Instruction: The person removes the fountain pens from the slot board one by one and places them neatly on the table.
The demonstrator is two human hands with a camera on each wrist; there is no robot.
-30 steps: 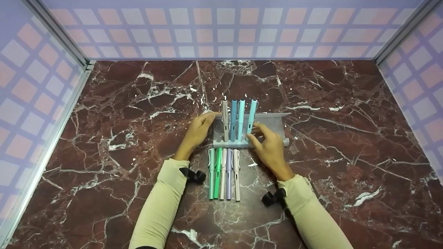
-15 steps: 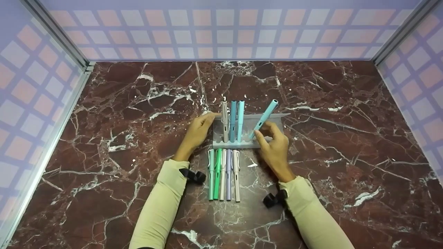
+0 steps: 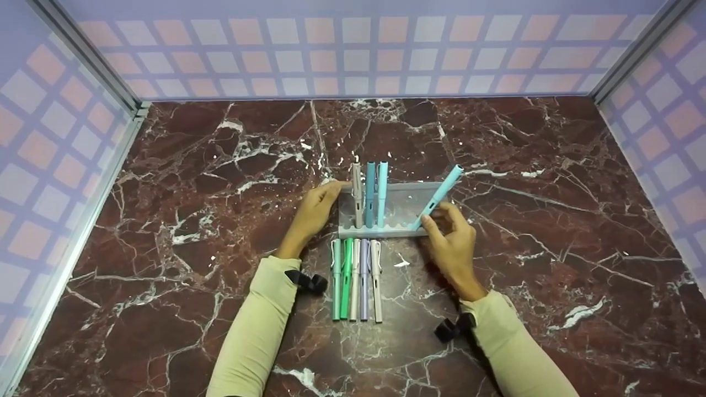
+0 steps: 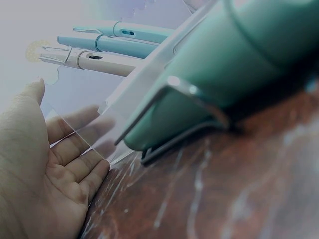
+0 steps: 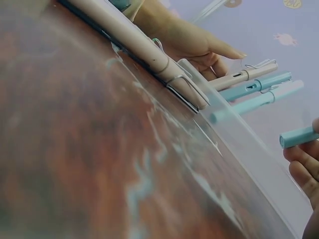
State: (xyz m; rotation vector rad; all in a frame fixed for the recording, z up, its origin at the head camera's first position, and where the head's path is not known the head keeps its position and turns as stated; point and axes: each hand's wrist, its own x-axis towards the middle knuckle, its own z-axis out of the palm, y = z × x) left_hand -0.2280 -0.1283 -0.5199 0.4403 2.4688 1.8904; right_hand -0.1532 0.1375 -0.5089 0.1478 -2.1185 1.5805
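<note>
A clear stand (image 3: 358, 234) holds three upright pens at its left: a beige pen (image 3: 357, 198), a darker blue pen (image 3: 370, 193) and a light blue pen (image 3: 382, 193). My right hand (image 3: 453, 242) pinches the lower part of another light blue pen (image 3: 443, 192), tilted with its top to the right, at the stand's right part. In the right wrist view that pen's end (image 5: 296, 137) shows between the fingers. My left hand (image 3: 314, 212) is at the stand's left edge; in the left wrist view its fingers (image 4: 75, 149) lie behind the clear panel, thumb raised.
Several pens lie side by side in front of the stand: a teal pen (image 3: 337, 281), a green pen (image 3: 346, 281), a purple pen (image 3: 364, 281) and pale ones, the rightmost (image 3: 376, 281) slightly apart. Patterned walls surround the marbled table (image 3: 220, 331).
My right hand has moved right along the stand with the light blue pen, which has gone from nearly upright to a strong rightward tilt. The left hand stays at the stand's left edge.
</note>
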